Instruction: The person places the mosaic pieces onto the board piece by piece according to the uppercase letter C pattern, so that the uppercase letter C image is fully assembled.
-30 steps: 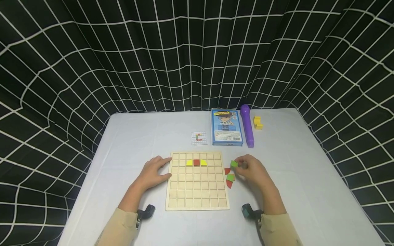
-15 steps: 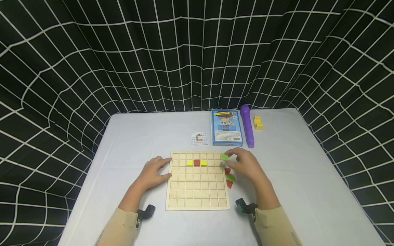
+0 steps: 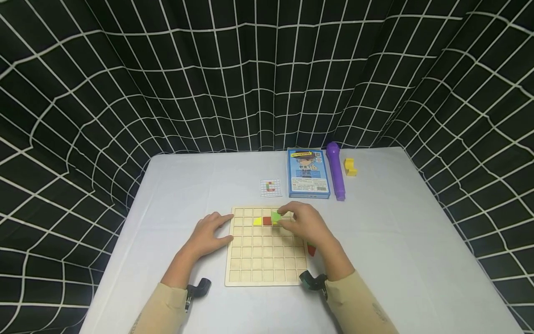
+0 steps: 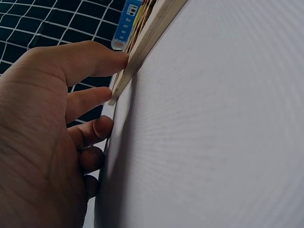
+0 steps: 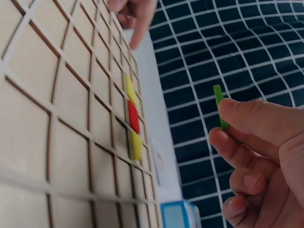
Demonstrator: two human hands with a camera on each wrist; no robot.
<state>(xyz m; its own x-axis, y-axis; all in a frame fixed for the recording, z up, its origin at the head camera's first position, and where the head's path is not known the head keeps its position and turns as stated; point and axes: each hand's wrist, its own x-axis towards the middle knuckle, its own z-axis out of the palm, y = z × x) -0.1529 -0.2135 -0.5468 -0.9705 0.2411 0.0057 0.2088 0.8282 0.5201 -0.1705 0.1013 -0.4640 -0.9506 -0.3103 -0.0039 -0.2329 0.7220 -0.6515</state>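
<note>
My right hand pinches a thin green square tile between thumb and forefinger, over the upper part of the wooden grid board. In the right wrist view the green tile stands edge-on, raised above the board. A red square tile sits in a cell near the board's far side. A yellow piece lies to its left, and another yellow piece lies on its other side, partly covered by the green tile in the head view. My left hand touches the board's left edge with thumb and forefinger.
Beyond the board lie a small pattern card, a blue box, a purple stick with a round head and a yellow block. A red piece shows beside the board's right edge, partly behind my right wrist.
My right hand has carried the green tile left, from the loose pieces beside the board to above the yellow piece right of the red tile. The left hand stays at the board's edge.
</note>
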